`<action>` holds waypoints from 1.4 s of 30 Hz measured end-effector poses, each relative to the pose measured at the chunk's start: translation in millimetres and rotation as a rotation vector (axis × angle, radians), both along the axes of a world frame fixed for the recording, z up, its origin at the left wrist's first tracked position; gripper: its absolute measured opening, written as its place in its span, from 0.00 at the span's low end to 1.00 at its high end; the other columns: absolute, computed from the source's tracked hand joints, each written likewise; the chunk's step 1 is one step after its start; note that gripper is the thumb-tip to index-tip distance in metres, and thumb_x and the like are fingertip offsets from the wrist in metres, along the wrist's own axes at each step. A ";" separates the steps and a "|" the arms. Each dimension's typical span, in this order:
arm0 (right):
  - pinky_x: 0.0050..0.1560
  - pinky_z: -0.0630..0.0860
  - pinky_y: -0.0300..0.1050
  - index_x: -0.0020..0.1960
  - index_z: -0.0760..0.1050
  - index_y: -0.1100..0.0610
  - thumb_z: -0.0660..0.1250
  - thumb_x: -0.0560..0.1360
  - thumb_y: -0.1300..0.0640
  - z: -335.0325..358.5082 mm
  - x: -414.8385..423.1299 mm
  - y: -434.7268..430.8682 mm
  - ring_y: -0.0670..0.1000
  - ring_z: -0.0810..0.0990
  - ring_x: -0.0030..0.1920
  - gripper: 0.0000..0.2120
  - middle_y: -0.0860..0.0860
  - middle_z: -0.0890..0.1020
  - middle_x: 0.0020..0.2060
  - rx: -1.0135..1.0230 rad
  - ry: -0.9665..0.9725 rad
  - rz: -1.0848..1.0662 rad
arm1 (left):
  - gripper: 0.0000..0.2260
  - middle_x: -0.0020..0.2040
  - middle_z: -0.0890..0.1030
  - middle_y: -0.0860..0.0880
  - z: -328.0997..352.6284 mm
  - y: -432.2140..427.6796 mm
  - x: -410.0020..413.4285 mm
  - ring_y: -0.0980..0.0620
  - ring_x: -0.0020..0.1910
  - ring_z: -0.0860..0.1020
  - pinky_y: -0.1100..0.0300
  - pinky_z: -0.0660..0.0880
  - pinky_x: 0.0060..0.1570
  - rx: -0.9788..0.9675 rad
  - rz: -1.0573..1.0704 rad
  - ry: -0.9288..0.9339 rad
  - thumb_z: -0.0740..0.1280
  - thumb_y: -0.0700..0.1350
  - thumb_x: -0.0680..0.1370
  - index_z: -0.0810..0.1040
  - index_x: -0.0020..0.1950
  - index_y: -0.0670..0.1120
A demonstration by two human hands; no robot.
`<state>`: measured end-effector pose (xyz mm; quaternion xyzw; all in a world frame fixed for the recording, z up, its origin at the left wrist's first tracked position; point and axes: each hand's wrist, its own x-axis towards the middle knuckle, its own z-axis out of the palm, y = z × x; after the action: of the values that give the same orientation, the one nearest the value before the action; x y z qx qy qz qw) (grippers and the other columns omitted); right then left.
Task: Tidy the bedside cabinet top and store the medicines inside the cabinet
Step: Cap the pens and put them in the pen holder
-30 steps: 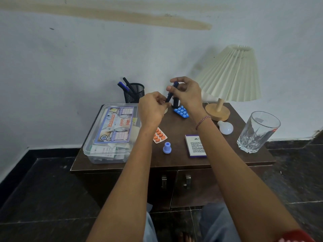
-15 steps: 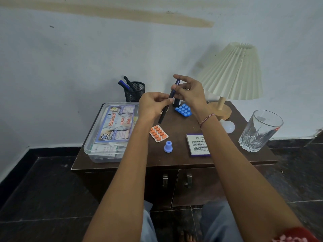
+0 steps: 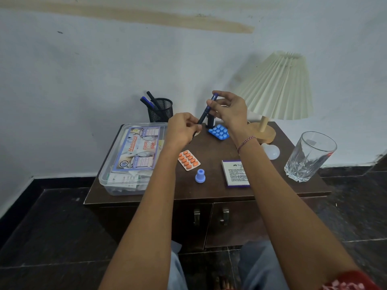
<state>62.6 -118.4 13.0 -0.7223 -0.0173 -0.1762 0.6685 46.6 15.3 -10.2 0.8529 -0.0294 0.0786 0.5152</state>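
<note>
1. The left hand (image 3: 184,129) is curled round the lower end of a dark blue pen (image 3: 206,110), which slants up to the right. That end is hidden in the fist, so its tip cannot be seen.
2. The right hand (image 3: 230,109) pinches the pen's upper part between thumb and forefinger, with the other fingers loosely spread. The pen is held in the air over the far middle of the cabinet top (image 3: 211,191).
3. A small dark bottle (image 3: 210,122) stands behind the pen, mostly covered by it and the hands; its label is unreadable.
4. The blue blister pack (image 3: 218,132) lies just near of the bottle, its right edge under the right wrist.
5. The orange blister pack (image 3: 188,160) lies near the centre, beside the left forearm, with a blue cap (image 3: 200,176) near of it.
6. The medicine box (image 3: 234,173) is partly covered by the right forearm, and its print is too small to read.
7. The clear first aid box (image 3: 134,158) sits on the left, its right side cut off by the left arm.
8. At the far side, a mesh pen cup (image 3: 162,110) holds more pens.
9. On the right are a lamp (image 3: 276,86), a bulb (image 3: 271,151) and a glass (image 3: 310,156).
</note>
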 end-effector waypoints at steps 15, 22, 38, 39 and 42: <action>0.50 0.82 0.48 0.67 0.72 0.54 0.70 0.73 0.65 0.3 -2.5 4.3 0.58 0.83 0.48 0.23 0.59 0.81 0.46 -0.007 0.038 0.098 | 0.12 0.42 0.80 0.43 4.1 -3.8 -7.3 0.51 0.39 0.80 0.57 0.78 0.49 -0.392 -0.150 0.217 0.55 0.34 0.81 0.74 0.61 0.34; 0.46 0.83 0.42 0.66 0.72 0.56 0.71 0.71 0.66 -3.1 -1.7 2.9 0.55 0.83 0.42 0.25 0.59 0.82 0.45 -0.030 0.035 0.047 | 0.10 0.46 0.82 0.38 4.7 -2.9 -5.3 0.50 0.38 0.81 0.55 0.80 0.45 -0.403 -0.106 0.209 0.65 0.35 0.78 0.75 0.59 0.35; 0.32 0.77 0.28 0.68 0.61 0.59 0.62 0.77 0.68 -5.5 1.4 13.1 0.47 0.81 0.38 0.22 0.62 0.82 0.51 -0.257 0.111 0.137 | 0.11 0.48 0.84 0.39 -1.2 -1.2 -1.5 0.43 0.48 0.83 0.48 0.78 0.54 -0.033 0.024 0.034 0.70 0.36 0.73 0.81 0.55 0.37; 0.33 0.77 0.28 0.69 0.61 0.58 0.61 0.77 0.68 -5.5 1.5 13.2 0.49 0.81 0.39 0.22 0.62 0.82 0.52 -0.257 0.114 0.141 | 0.11 0.48 0.84 0.39 -1.2 -1.3 -1.9 0.43 0.48 0.83 0.48 0.78 0.54 -0.031 0.023 0.033 0.70 0.36 0.73 0.81 0.55 0.36; 0.35 0.77 0.29 0.68 0.61 0.57 0.64 0.76 0.65 -5.1 1.7 13.9 0.50 0.80 0.40 0.23 0.60 0.82 0.49 -0.301 0.101 0.111 | 0.10 0.47 0.84 0.39 -1.4 -2.9 -2.7 0.44 0.47 0.83 0.49 0.78 0.54 -0.039 0.024 0.033 0.70 0.36 0.74 0.81 0.54 0.37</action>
<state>64.3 -104.5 7.8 -0.8202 -0.0497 -0.0977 0.5615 43.9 12.4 -11.5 0.8442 -0.0092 0.0714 0.5312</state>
